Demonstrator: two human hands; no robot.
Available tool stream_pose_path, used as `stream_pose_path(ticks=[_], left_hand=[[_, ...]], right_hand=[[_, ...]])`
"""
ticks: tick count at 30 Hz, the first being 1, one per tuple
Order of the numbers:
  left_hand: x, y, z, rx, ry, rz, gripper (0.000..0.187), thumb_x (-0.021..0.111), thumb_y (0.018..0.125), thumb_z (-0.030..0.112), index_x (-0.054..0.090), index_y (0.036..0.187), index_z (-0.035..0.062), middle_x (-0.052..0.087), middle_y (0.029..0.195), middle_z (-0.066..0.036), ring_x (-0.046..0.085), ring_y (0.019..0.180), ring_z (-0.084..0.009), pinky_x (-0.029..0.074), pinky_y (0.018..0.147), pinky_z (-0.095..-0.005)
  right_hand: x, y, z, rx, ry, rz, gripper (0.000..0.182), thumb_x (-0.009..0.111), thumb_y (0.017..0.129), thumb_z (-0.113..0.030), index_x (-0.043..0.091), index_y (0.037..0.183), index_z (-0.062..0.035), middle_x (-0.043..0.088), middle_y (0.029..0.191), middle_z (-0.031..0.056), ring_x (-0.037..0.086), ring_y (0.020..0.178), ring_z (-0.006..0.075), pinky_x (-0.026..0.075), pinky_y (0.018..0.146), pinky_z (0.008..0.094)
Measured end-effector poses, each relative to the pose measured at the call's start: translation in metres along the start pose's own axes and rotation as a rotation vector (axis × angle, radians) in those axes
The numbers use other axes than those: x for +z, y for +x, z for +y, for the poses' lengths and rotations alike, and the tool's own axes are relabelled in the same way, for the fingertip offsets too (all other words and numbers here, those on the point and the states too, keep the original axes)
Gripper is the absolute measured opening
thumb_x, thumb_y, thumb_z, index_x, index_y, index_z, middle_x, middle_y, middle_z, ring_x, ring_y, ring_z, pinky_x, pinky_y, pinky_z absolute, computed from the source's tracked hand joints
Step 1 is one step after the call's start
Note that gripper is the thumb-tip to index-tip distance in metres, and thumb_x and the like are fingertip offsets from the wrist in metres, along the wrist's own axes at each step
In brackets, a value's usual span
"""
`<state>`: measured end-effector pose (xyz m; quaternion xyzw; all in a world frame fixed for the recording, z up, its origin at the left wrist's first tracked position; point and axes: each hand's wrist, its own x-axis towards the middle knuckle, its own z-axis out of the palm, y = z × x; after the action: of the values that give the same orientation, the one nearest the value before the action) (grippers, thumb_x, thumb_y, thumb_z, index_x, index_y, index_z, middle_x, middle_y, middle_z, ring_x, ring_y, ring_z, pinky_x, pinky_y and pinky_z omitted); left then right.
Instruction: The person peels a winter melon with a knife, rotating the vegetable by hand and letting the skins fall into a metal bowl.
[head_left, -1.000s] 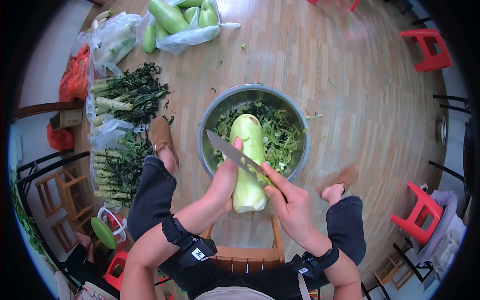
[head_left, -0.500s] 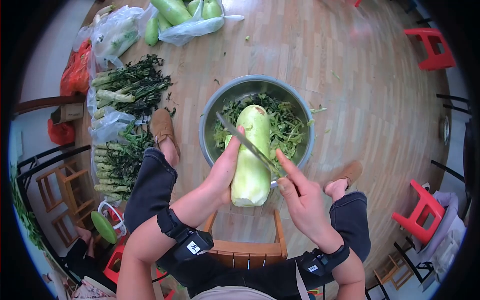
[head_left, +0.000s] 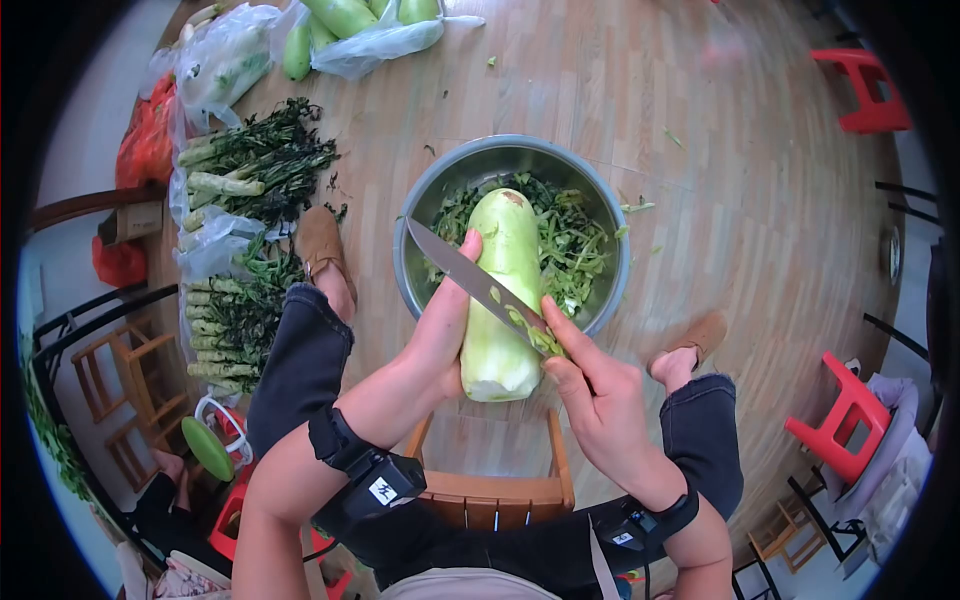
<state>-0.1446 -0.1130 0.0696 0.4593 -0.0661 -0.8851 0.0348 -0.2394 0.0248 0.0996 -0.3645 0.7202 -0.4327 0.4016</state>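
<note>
My left hand [head_left: 438,335] is closed around the left side of a large pale-green gourd [head_left: 508,235], thumb up along it. The gourd stretches over a metal basin [head_left: 408,180], its stripped pale end toward me. My right hand [head_left: 605,400] grips a kitchen knife [head_left: 465,272], its handle hidden in my fingers and its index finger along the blade. The blade lies slantwise across the gourd, tip to the upper left, with bits of green peel stuck on it near the handle. Green peelings and leafy scraps [head_left: 575,250] fill the basin's bottom.
Bundles of leafy-stemmed vegetables [head_left: 235,175] lie on the floor at left. Further gourds [head_left: 345,15] sit in a plastic bag at the top. Red plastic stools [head_left: 840,420] stand at right, and a wooden chair [head_left: 490,487] is between my legs. Another person's foot [head_left: 168,463] shows lower left.
The knife has turned so that its flat face shows, with peel on it, and its tip reaches farther left. My left hand still holds the gourd. The view has shifted slightly.
</note>
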Motion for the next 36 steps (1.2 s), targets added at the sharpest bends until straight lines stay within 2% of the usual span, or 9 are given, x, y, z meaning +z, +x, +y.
stream_pose_path(ticks=[5,7,14,20,22,26,28,34,36], left_hand=[[-0.001,0.0,-0.002,0.014,0.008,0.001,0.059,0.043,0.084,0.057,0.045,0.116,0.007,0.056,0.097,-0.011,0.06,0.084,-0.0211,0.051,0.072,-0.0344],[-0.002,-0.003,-0.001,0.006,0.002,-0.011,0.058,0.042,0.085,0.055,0.043,0.118,0.0074,0.055,0.1,-0.01,0.059,0.088,-0.0207,0.05,0.076,-0.0343],[-0.003,-0.007,-0.001,0.051,0.023,0.005,0.058,0.04,0.086,0.056,0.042,0.119,0.0077,0.055,0.101,-0.01,0.059,0.088,-0.0196,0.051,0.073,-0.033],[-0.008,-0.004,0.002,0.032,0.011,-0.032,0.057,0.039,0.086,0.055,0.045,0.116,0.0068,0.058,0.093,-0.01,0.062,0.079,-0.02,0.053,0.066,-0.0326],[-0.006,-0.006,0.004,0.006,0.03,-0.05,0.057,0.04,0.086,0.055,0.046,0.115,0.0064,0.059,0.091,-0.011,0.062,0.076,-0.0204,0.054,0.064,-0.0326],[-0.001,-0.01,0.002,-0.006,0.089,-0.022,0.058,0.041,0.086,0.056,0.046,0.115,0.0061,0.06,0.089,-0.011,0.063,0.073,-0.0212,0.054,0.063,-0.0329],[-0.005,-0.012,0.002,0.033,0.121,-0.002,0.058,0.041,0.086,0.056,0.046,0.116,0.0062,0.06,0.091,-0.012,0.063,0.076,-0.0213,0.054,0.064,-0.0332],[-0.011,-0.011,-0.001,-0.011,0.088,0.025,0.061,0.043,0.084,0.056,0.046,0.117,0.0052,0.057,0.1,-0.011,0.061,0.085,-0.0211,0.053,0.071,-0.0338],[-0.013,-0.013,-0.002,-0.007,0.124,0.003,0.061,0.044,0.084,0.056,0.046,0.118,0.0053,0.057,0.1,-0.012,0.06,0.084,-0.0207,0.052,0.07,-0.0341]], right_hand=[[0.001,0.006,0.0,-0.031,0.063,0.024,0.042,0.057,0.085,-0.02,0.048,0.126,-0.0151,0.064,0.084,0.0136,0.059,0.057,0.0201,0.046,0.058,0.0282],[-0.002,0.007,-0.004,0.117,0.071,-0.06,0.041,0.057,0.085,-0.019,0.049,0.125,-0.0152,0.065,0.086,0.0133,0.057,0.057,0.0159,0.046,0.06,0.0267],[0.007,0.012,0.0,0.025,0.142,0.002,0.039,0.058,0.085,-0.016,0.051,0.123,-0.0133,0.065,0.088,0.0127,0.053,0.057,0.0097,0.045,0.059,0.025],[0.004,0.015,0.006,0.111,0.182,-0.031,0.036,0.056,0.087,-0.017,0.051,0.122,-0.0117,0.061,0.074,0.008,0.05,0.055,0.007,0.043,0.056,0.0223],[-0.003,0.02,0.01,0.514,0.749,-0.127,0.04,0.054,0.088,-0.019,0.047,0.126,-0.0125,0.053,0.064,0.0045,0.046,0.052,0.0055,0.041,0.052,0.0225],[-0.009,0.017,0.0,0.47,0.736,-0.108,0.044,0.054,0.089,-0.022,0.043,0.13,-0.013,0.048,0.06,0.003,0.044,0.05,0.0048,0.04,0.049,0.0225],[-0.004,0.01,-0.007,0.131,0.107,-0.079,0.046,0.055,0.088,-0.024,0.042,0.131,-0.0148,0.057,0.068,0.006,0.048,0.051,0.008,0.042,0.052,0.0238],[0.008,0.003,0.011,-0.017,0.02,-0.029,0.044,0.058,0.085,-0.024,0.046,0.127,-0.0198,0.065,0.087,0.0141,0.06,0.058,0.0223,0.047,0.058,0.0295],[0.01,0.001,0.01,-0.023,0.023,-0.024,0.044,0.058,0.085,-0.024,0.047,0.127,-0.0198,0.065,0.084,0.0138,0.061,0.059,0.0233,0.047,0.057,0.0299]])
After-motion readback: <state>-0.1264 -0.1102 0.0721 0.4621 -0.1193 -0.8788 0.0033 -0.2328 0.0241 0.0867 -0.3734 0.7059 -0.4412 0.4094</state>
